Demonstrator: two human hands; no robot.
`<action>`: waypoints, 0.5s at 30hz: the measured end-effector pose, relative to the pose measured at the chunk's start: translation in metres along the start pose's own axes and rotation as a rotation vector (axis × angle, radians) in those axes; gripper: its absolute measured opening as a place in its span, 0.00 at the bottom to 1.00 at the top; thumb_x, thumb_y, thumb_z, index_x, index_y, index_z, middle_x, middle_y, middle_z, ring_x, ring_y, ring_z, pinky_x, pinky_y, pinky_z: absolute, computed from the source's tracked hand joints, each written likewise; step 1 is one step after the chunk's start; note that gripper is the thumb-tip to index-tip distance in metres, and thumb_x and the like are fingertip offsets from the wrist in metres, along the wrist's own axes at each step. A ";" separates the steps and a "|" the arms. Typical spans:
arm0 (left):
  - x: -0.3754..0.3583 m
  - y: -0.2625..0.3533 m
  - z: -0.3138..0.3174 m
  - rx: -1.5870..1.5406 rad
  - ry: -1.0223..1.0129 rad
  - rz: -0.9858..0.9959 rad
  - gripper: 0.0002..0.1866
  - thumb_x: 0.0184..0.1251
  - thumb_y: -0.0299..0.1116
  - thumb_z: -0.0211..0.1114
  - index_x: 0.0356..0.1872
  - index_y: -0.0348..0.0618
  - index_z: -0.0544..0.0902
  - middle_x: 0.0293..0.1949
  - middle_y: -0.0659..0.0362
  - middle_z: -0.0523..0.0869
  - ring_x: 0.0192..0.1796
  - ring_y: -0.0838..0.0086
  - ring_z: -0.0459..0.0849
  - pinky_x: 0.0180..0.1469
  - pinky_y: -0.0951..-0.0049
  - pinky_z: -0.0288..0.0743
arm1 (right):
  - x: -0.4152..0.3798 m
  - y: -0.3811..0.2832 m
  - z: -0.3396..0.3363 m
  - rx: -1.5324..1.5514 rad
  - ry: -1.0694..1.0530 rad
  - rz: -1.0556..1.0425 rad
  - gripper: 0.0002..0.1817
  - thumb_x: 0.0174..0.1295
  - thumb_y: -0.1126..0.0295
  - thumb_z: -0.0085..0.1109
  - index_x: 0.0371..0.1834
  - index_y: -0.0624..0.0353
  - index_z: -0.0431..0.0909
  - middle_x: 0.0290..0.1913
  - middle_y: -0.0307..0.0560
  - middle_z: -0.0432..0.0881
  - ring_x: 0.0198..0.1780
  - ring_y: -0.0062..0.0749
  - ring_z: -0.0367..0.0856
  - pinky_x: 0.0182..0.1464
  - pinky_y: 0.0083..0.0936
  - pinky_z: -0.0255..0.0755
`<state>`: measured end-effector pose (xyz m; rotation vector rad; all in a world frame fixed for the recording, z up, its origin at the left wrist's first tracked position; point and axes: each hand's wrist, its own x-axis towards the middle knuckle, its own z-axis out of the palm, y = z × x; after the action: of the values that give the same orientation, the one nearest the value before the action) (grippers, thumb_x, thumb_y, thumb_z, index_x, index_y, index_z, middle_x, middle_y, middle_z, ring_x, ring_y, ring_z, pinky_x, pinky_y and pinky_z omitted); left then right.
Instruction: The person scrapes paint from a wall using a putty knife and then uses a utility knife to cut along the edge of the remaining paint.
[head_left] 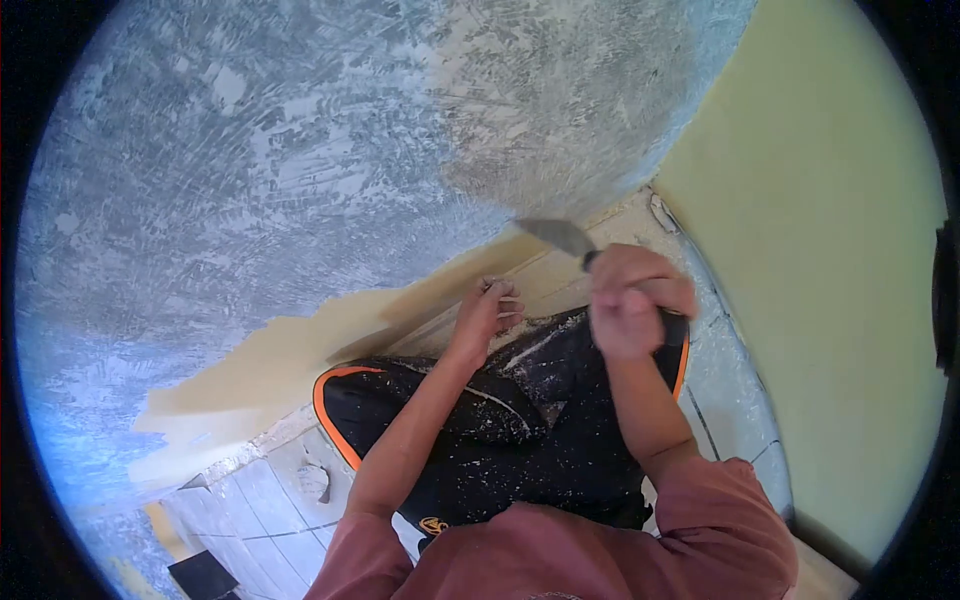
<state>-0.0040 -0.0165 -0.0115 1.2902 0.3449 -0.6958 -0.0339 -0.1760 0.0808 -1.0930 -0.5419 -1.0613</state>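
Note:
My right hand (640,295) is wrapped round the dark handle of a putty knife (560,235), slightly blurred. Its metal blade points left, toward the lower part of the wall (380,150). My left hand (488,312) hangs over my lap with loosely bent fingers apart and nothing showing in them. It is close to the bare yellowish strip (430,295) along the wall's foot. Above that strip the wall has a rough, patchy grey and white coat.
A smooth pale green wall (810,240) rises on the right and meets the rough wall in a corner. White flakes cover my black trousers (540,460). Debris lies on the tiled floor (265,500), with a dark square piece (203,575) at lower left.

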 end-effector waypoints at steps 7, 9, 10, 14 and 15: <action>0.005 -0.005 -0.004 -0.010 -0.034 0.013 0.10 0.63 0.36 0.55 0.41 0.43 0.70 0.36 0.59 0.76 0.36 0.73 0.79 0.39 0.71 0.76 | -0.019 0.015 -0.001 -0.151 0.120 0.068 0.11 0.43 0.77 0.58 0.10 0.59 0.66 0.18 0.45 0.76 0.21 0.34 0.77 0.28 0.28 0.73; 0.002 -0.003 -0.007 -0.016 -0.008 0.022 0.10 0.63 0.36 0.55 0.41 0.43 0.70 0.36 0.60 0.76 0.36 0.73 0.79 0.39 0.72 0.76 | -0.007 -0.002 0.003 0.145 0.155 0.138 0.08 0.42 0.78 0.58 0.13 0.60 0.69 0.19 0.46 0.78 0.24 0.35 0.79 0.29 0.26 0.74; 0.001 -0.004 -0.006 -0.036 0.011 0.027 0.10 0.64 0.36 0.55 0.41 0.43 0.70 0.36 0.60 0.76 0.36 0.74 0.79 0.39 0.72 0.76 | -0.009 0.005 0.003 0.150 0.146 0.144 0.08 0.42 0.78 0.58 0.13 0.60 0.69 0.19 0.46 0.78 0.24 0.35 0.79 0.29 0.26 0.74; 0.003 -0.004 -0.003 -0.048 -0.029 0.024 0.10 0.64 0.36 0.55 0.41 0.43 0.70 0.36 0.60 0.76 0.36 0.74 0.79 0.40 0.72 0.76 | -0.030 0.015 0.004 -0.268 0.029 0.075 0.09 0.46 0.76 0.57 0.14 0.60 0.69 0.19 0.47 0.77 0.20 0.35 0.78 0.27 0.24 0.74; 0.003 -0.004 -0.002 -0.012 -0.018 0.008 0.10 0.64 0.36 0.55 0.41 0.43 0.70 0.36 0.60 0.76 0.36 0.74 0.79 0.39 0.73 0.76 | -0.029 0.010 -0.001 -0.168 0.066 0.146 0.09 0.46 0.77 0.57 0.14 0.59 0.69 0.19 0.47 0.77 0.19 0.34 0.77 0.26 0.23 0.73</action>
<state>-0.0035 -0.0158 -0.0170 1.2724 0.3290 -0.6971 -0.0372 -0.1641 0.0529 -1.2208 -0.3196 -1.0239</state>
